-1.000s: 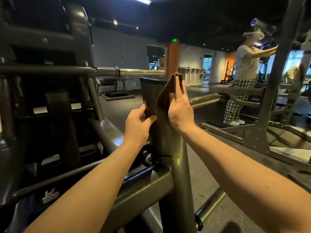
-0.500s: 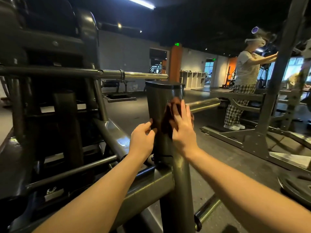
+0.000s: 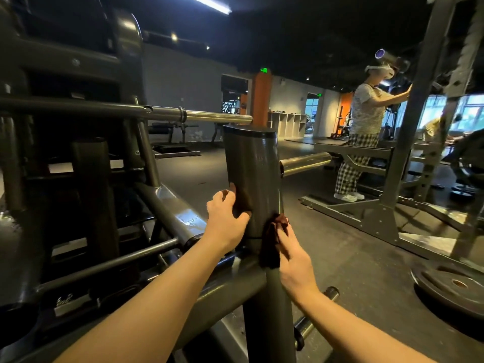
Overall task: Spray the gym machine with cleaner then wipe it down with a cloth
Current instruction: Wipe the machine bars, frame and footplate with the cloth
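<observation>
The gym machine (image 3: 251, 163) fills my near view, its thick grey upright post standing in the centre above the joint where a slanted frame tube meets it. The dark brown cloth (image 3: 271, 244) shows at two places low on that post, one patch on the left side and one on the right. I cannot tell how the patches join behind the post.

My left hand (image 3: 226, 221) grips the post's left side, thumb curled across the front and pinning the upper patch of cloth against the metal. My right hand (image 3: 294, 265) lies flat on the right side just above the joint. Its fingers are straight and press the hanging fold of cloth onto the post.

To the right, a weight plate (image 3: 455, 286) lies flat on the floor (image 3: 353, 258). Beyond the post's capped top a chrome barbell (image 3: 214, 117) runs across, and a short chrome peg (image 3: 303, 162) sticks out to the right. Farther back a person (image 3: 366, 119) in a striped top and checked trousers stands at a rack (image 3: 416, 113), both hands on its upright. An orange pillar (image 3: 260, 100) stands behind.
</observation>
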Motion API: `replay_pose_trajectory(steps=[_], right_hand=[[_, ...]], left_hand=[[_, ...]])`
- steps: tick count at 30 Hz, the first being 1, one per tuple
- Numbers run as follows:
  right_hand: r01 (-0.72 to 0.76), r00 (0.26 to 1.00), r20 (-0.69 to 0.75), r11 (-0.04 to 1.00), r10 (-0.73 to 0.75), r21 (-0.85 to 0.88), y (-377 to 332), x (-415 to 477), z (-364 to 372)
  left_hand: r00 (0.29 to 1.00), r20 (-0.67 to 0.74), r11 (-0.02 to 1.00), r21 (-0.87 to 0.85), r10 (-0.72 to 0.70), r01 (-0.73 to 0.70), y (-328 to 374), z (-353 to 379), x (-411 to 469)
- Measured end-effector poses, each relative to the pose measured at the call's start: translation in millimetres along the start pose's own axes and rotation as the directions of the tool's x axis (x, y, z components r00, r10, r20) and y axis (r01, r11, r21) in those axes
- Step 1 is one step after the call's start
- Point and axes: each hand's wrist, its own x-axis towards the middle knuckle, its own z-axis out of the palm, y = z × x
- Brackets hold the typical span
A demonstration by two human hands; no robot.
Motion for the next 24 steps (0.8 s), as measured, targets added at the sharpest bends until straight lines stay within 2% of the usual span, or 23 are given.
replay_pose_trajectory(steps=[2,4,7,10,12,15,18,20,22,23,24], right_hand=[[-0.013,0.999,-0.039,0.997,0.016,0.082,-28,16,-16],[0.038,0.998,-0.043,0.993,-0.034,0.109,-66,36,-29],[0.089,0.995,0.013,0.966,-0.095,0.244,-108,58,-39],[0.002,0.993,0.105,0.912,-0.050,0.411,-128,68,-40],[-0.103,0.985,0.169,0.836,0.012,0.540,-137,71,-38],[-0.242,0.961,0.256,0.750,0.100,0.615,-142,75,-37],[-0.300,0.928,0.362,0.757,0.090,0.581,-145,81,-46],[-0.257,0.923,0.383,0.812,0.045,0.524,-146,84,-54],[-0.062,0.975,0.222,0.943,-0.013,0.326,-136,89,-58],[0.042,0.994,0.099,0.990,-0.056,0.133,-128,93,-57],[0.095,0.995,0.024,0.994,-0.094,-0.049,-120,96,-54]], left_hand=[[0.998,-0.053,0.999,-0.028,0.014,-0.015,12,-1,-11],[0.991,-0.113,0.983,-0.159,0.069,-0.086,24,-1,-21],[0.987,-0.049,0.898,-0.409,0.156,-0.162,44,-4,-29],[0.970,-0.090,0.830,-0.503,0.226,-0.240,54,-15,-29],[0.966,-0.097,0.781,-0.573,0.238,-0.250,52,-20,-24],[0.977,-0.112,0.742,-0.636,0.181,-0.210,47,-24,-19],[0.974,-0.215,0.738,-0.646,0.068,-0.195,44,-29,-13],[0.965,-0.263,0.770,-0.614,0.007,-0.173,43,-37,-5],[0.929,-0.362,0.813,-0.562,-0.078,-0.151,43,-48,10],[0.892,-0.440,0.843,-0.516,-0.106,-0.155,44,-56,19],[0.853,-0.511,0.871,-0.462,-0.109,-0.166,46,-62,28]])
